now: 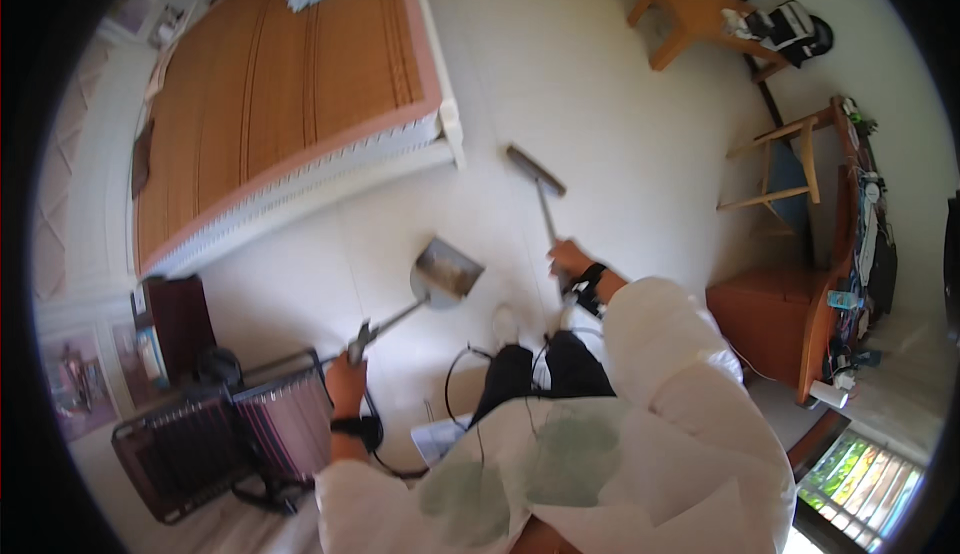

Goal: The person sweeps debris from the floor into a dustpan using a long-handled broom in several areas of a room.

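My left hand [348,379] is closed round the handle of a long-handled dustpan [447,272]. Its grey pan rests on or just above the floor, a little left of the middle, with some brownish debris visible inside. In my right hand [572,260] is the stick of a broom [536,171], gripped with the fingers wrapped round it. The broom's narrow dark head is farther out on the pale floor, apart from the dustpan and to its right. Dark bands circle both my wrists.
A bed [280,84] with a brown mat fills the far left. At the right stand a wooden stool [790,169], a cluttered desk [775,304] and a low wooden table [690,9] with a bag. A folding chair [230,434] sits near my left arm, and dark cables lie by my feet.
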